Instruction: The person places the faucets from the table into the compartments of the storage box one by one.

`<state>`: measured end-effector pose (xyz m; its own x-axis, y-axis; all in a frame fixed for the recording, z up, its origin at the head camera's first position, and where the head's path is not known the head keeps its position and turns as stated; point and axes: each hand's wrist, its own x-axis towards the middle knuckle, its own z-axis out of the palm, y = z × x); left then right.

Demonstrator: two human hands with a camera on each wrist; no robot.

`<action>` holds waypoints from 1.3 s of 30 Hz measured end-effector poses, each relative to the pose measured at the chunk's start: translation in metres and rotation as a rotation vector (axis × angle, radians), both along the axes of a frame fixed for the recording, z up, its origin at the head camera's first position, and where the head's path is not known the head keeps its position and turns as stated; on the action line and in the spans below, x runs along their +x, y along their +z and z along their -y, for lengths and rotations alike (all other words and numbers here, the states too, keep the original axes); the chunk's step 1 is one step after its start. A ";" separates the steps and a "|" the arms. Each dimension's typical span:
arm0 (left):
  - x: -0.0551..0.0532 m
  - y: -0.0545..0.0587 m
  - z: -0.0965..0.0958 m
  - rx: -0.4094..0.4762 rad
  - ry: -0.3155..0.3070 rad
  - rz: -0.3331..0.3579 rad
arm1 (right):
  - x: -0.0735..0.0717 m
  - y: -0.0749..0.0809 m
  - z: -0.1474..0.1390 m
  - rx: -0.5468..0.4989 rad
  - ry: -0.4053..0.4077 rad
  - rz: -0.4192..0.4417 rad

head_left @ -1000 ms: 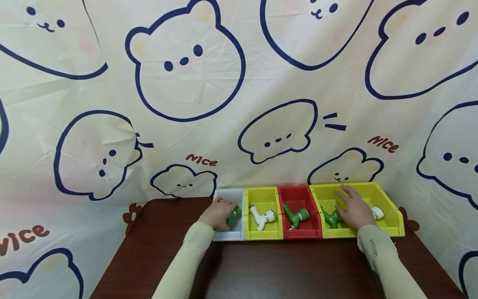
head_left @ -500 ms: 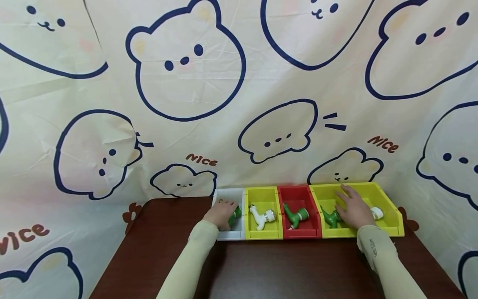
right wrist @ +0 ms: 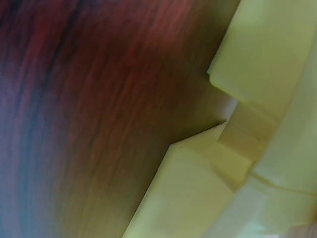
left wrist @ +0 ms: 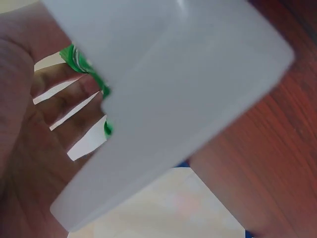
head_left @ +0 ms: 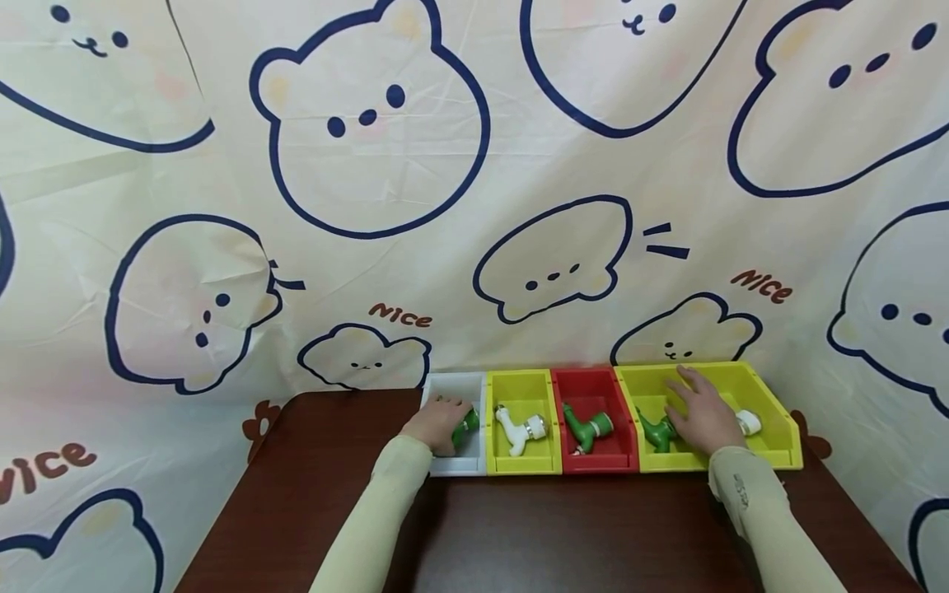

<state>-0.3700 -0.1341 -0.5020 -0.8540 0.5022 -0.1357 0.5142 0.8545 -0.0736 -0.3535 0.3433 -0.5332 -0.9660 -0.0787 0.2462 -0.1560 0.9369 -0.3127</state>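
Observation:
My left hand (head_left: 439,424) reaches into the white bin (head_left: 460,468) at the row's left end. Its fingers (left wrist: 74,96) are spread, with gaps between them, close around a green faucet (head_left: 467,427). The white bin wall hides part of the hand and faucet in the left wrist view. My right hand (head_left: 704,412) lies over the wide yellow bin (head_left: 764,457), fingers apart, between a green faucet (head_left: 656,433) and a white faucet (head_left: 749,422) partly hidden by it. The right wrist view shows mostly the yellow bin's outer wall (right wrist: 183,193).
Between the hands, a white faucet (head_left: 519,430) lies in a narrow yellow bin (head_left: 522,468) and a green faucet (head_left: 589,428) in a red bin (head_left: 600,465). The bins stand along the dark wooden table's (head_left: 563,535) back edge, before a printed cloth (head_left: 371,189).
My left hand has shifted slightly right, further over the white bin, then stayed almost still. The right hand and the other faucets have not moved.

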 end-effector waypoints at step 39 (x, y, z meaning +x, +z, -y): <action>0.003 0.004 -0.002 0.143 0.018 0.085 | 0.000 0.000 0.001 0.009 -0.004 -0.005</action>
<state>-0.3671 -0.1325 -0.4985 -0.8517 0.5060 -0.1364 0.4975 0.8625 0.0926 -0.3531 0.3420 -0.5330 -0.9650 -0.0767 0.2507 -0.1536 0.9404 -0.3033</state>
